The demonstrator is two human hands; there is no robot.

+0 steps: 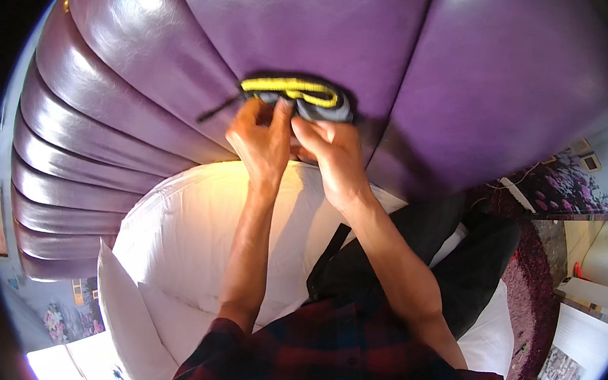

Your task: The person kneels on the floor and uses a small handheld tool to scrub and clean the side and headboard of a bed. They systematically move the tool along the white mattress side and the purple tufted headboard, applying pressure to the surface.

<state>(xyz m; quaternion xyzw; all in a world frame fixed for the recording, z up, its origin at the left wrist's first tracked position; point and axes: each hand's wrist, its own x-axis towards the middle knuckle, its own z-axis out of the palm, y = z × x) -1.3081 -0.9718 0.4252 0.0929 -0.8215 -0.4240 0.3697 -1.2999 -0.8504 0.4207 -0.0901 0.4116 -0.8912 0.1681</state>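
Observation:
Both hands are raised in front of the purple headboard, side by side, at a folded black and grey fabric item [331, 112] with a bright yellow, looped band. My left hand [261, 141] pinches its lower left edge between thumb and fingers. The fingers of my right hand [334, 147] grip its lower right part, and some of them are hidden behind it. A thin dark rod or strap [218, 112] sticks out from the item towards the lower left; which of the two, I cannot tell.
The purple padded headboard [316, 35] curves close behind the hands. Below lies a round bed with a white sheet [189, 224] and white pillows [130, 315] at the lower left. My dark-trousered legs rest on it at the right, beside a dark red rug [527, 309].

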